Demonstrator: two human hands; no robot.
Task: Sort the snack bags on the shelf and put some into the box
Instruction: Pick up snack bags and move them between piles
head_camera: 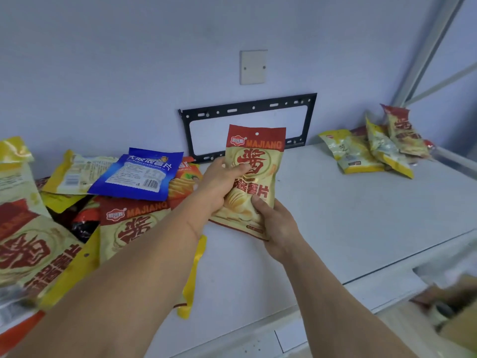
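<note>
Both hands hold one cream and red MAJIANG chip bag [254,161] upright above the middle of the white shelf [335,215]. My left hand [219,184] grips its left edge, thumb across the front. My right hand [276,226] grips its lower right corner from below. A loose pile of snack bags [77,215] covers the shelf's left side, with a blue bag [136,174] lying on top. A smaller group of yellow and cream bags [371,148] lies at the back right. A brown cardboard box [454,313] shows blurred at the lower right, below the shelf.
A black metal bracket frame [247,125] is fixed to the wall behind the shelf, with a blank wall plate [253,67] above it. White shelf posts [428,47] rise at the right. A yellow bag [193,275] hangs near the shelf's front edge.
</note>
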